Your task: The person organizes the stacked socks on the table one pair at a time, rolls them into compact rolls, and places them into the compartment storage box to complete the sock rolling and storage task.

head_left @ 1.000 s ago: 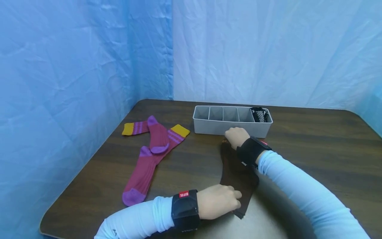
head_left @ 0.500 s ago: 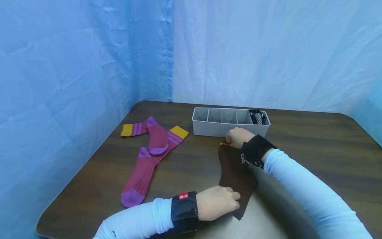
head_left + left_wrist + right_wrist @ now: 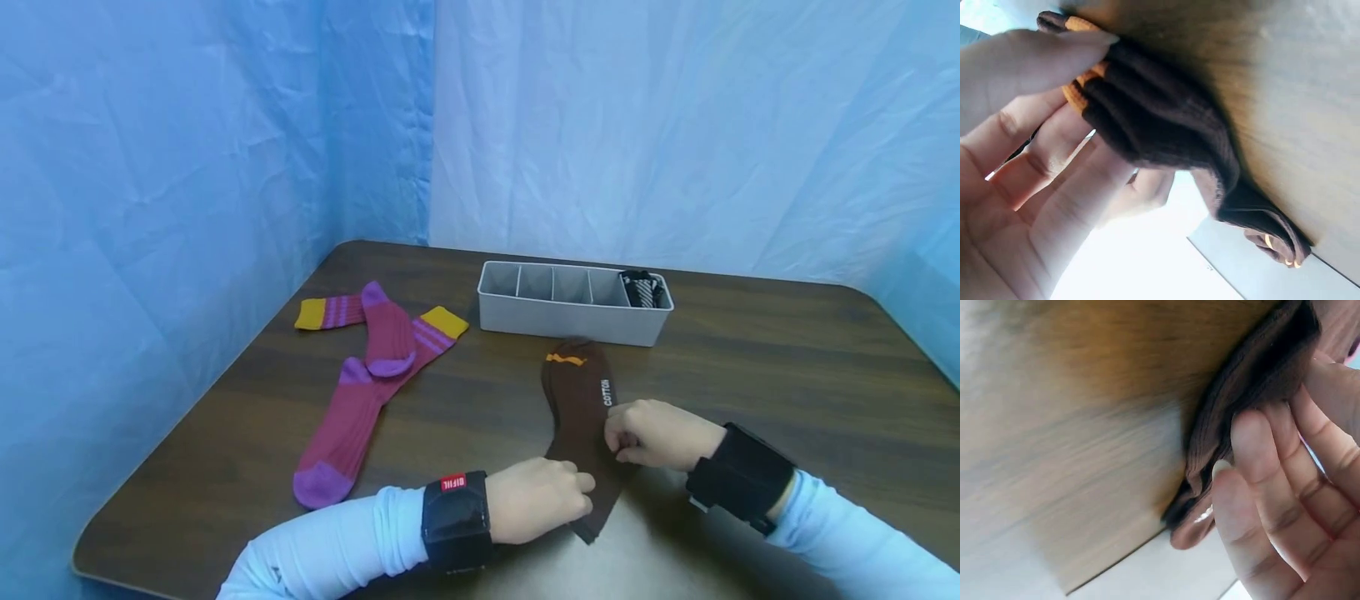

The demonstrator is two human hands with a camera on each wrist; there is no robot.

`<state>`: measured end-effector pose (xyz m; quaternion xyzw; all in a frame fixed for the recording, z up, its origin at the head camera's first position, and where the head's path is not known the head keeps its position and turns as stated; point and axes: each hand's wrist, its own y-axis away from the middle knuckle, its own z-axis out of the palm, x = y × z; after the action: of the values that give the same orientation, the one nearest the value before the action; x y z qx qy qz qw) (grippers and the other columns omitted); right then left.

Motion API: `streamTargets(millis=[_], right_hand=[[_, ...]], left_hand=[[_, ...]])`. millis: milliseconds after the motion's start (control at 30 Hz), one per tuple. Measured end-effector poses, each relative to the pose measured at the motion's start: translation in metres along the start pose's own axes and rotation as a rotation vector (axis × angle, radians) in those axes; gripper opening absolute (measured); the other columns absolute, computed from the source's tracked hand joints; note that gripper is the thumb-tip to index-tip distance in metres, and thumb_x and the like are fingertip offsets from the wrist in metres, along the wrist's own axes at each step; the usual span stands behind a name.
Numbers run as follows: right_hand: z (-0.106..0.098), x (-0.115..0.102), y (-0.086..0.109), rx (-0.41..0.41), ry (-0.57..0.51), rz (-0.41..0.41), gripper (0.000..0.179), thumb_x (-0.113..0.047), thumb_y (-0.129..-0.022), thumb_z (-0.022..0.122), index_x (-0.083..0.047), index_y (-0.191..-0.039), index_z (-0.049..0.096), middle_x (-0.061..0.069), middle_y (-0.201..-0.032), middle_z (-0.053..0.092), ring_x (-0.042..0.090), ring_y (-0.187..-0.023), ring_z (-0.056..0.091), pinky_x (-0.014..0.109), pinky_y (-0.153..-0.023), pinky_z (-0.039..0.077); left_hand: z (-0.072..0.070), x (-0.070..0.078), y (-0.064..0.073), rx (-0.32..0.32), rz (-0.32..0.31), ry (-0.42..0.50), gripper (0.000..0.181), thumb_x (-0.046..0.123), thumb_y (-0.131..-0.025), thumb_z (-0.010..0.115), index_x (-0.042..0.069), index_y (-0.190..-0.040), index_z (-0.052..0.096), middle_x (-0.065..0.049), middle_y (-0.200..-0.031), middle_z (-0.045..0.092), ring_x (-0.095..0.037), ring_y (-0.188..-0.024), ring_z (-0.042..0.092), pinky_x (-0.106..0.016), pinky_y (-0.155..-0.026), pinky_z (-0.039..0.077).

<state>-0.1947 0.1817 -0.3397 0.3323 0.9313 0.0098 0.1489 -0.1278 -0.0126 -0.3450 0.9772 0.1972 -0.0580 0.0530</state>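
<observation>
A pair of brown socks [image 3: 581,417], stacked and lying lengthwise, has orange marks at the toe end and white "COTTON" lettering. My left hand [image 3: 536,500] pinches the near cuff end; in the left wrist view the thumb [image 3: 1041,62] lies over the orange-edged layers. My right hand [image 3: 663,433] is at the right side of the socks, about midway, fingers curled. There, the right wrist view has its thumb and fingertips [image 3: 1254,437] at the brown fabric's edge, pinching it. The palm side of both hands is hidden in the head view.
Two maroon socks [image 3: 348,425] with purple heels and toes and yellow cuffs lie crossed at the left. Behind the brown socks stands a grey divided box [image 3: 566,317]; a black-and-white patterned sock bundle [image 3: 641,289] sits in its right-end compartment. Blue sheets [image 3: 637,125] hang beyond the table.
My right hand has left the toe end and come nearer, to the right side of the brown socks, uncovering the orange marks and lettering. The left hand keeps its hold at the cuffs.
</observation>
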Motion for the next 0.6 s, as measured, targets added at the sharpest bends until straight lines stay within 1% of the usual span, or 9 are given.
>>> streamTargets(millis=[100, 167, 233, 300, 367, 400, 467, 533, 600], right_hand=[[0.0, 0.0, 0.005, 0.014, -0.002, 0.01, 0.013, -0.006, -0.071, 0.066, -0.017, -0.071, 0.059, -0.01, -0.067, 0.048, 0.001, -0.059, 0.042, 0.017, -0.054, 0.039], [-0.001, -0.004, 0.009, 0.021, 0.003, 0.001, 0.012, -0.005, -0.072, 0.064, -0.016, -0.073, 0.06, -0.01, -0.07, 0.051, 0.001, -0.061, 0.044, 0.018, -0.055, 0.041], [-0.004, -0.009, 0.016, 0.049, 0.015, 0.0, 0.01, -0.007, -0.073, 0.063, -0.016, -0.078, 0.061, -0.009, -0.076, 0.054, 0.002, -0.066, 0.048, 0.019, -0.058, 0.043], [-0.009, -0.015, 0.026, 0.114, 0.03, 0.003, 0.011, -0.009, -0.074, 0.062, -0.016, -0.083, 0.062, -0.008, -0.081, 0.056, 0.001, -0.071, 0.051, 0.021, -0.061, 0.045], [-0.013, -0.023, 0.035, 0.208, 0.04, 0.019, 0.013, -0.012, -0.075, 0.062, -0.017, -0.087, 0.062, -0.009, -0.083, 0.057, 0.0, -0.073, 0.052, 0.021, -0.062, 0.047], [-0.013, -0.027, 0.039, 0.268, 0.045, 0.019, 0.013, -0.013, -0.075, 0.063, -0.017, -0.087, 0.062, -0.01, -0.082, 0.056, -0.002, -0.071, 0.052, 0.02, -0.061, 0.047], [-0.012, -0.038, 0.044, 0.363, 0.042, 0.01, 0.01, -0.014, -0.074, 0.064, -0.019, -0.083, 0.061, -0.013, -0.078, 0.055, -0.006, -0.067, 0.049, 0.017, -0.057, 0.045], [-0.006, -0.051, 0.045, 0.418, 0.039, -0.037, 0.008, -0.017, -0.074, 0.065, -0.021, -0.079, 0.06, -0.016, -0.075, 0.053, -0.008, -0.063, 0.046, 0.013, -0.054, 0.043], [0.003, -0.062, 0.045, 0.42, 0.032, -0.104, 0.006, -0.021, -0.075, 0.064, -0.022, -0.076, 0.058, -0.017, -0.073, 0.051, -0.009, -0.061, 0.044, 0.009, -0.052, 0.038]], left_hand=[[-0.002, 0.0, 0.002, -0.006, 0.002, 0.033, 0.014, 0.019, -0.079, 0.06, 0.023, -0.092, 0.065, 0.009, -0.08, 0.054, -0.001, -0.069, 0.048, -0.008, -0.054, 0.035], [-0.004, -0.001, 0.006, -0.011, 0.017, 0.099, 0.016, 0.017, -0.079, 0.06, 0.022, -0.094, 0.065, 0.009, -0.08, 0.054, 0.0, -0.069, 0.048, -0.007, -0.056, 0.035], [-0.009, -0.004, 0.012, -0.009, 0.031, 0.187, 0.022, 0.016, -0.078, 0.062, 0.02, -0.099, 0.063, 0.008, -0.085, 0.056, 0.0, -0.073, 0.049, -0.006, -0.061, 0.036], [-0.017, -0.009, 0.018, 0.027, 0.034, 0.252, 0.028, 0.015, -0.077, 0.063, 0.018, -0.104, 0.06, 0.007, -0.091, 0.057, 0.0, -0.079, 0.05, -0.006, -0.068, 0.038], [-0.025, -0.016, 0.024, 0.08, 0.021, 0.287, 0.033, 0.015, -0.075, 0.064, 0.017, -0.108, 0.058, 0.006, -0.096, 0.058, -0.001, -0.084, 0.05, -0.008, -0.074, 0.04], [-0.028, -0.018, 0.026, 0.11, 0.01, 0.286, 0.034, 0.016, -0.075, 0.064, 0.016, -0.109, 0.058, 0.006, -0.098, 0.058, -0.002, -0.086, 0.05, -0.009, -0.076, 0.04], [-0.031, -0.022, 0.028, 0.151, -0.004, 0.268, 0.031, 0.016, -0.075, 0.064, 0.016, -0.105, 0.058, 0.005, -0.096, 0.058, -0.003, -0.085, 0.051, -0.009, -0.075, 0.041], [-0.03, -0.024, 0.026, 0.137, 0.0, 0.269, 0.027, 0.016, -0.075, 0.064, 0.016, -0.102, 0.059, 0.006, -0.095, 0.058, -0.002, -0.083, 0.051, -0.008, -0.074, 0.04], [-0.024, -0.024, 0.023, 0.095, 0.018, 0.263, 0.024, 0.016, -0.075, 0.064, 0.017, -0.098, 0.059, 0.007, -0.092, 0.057, -0.001, -0.081, 0.051, -0.008, -0.071, 0.04]])
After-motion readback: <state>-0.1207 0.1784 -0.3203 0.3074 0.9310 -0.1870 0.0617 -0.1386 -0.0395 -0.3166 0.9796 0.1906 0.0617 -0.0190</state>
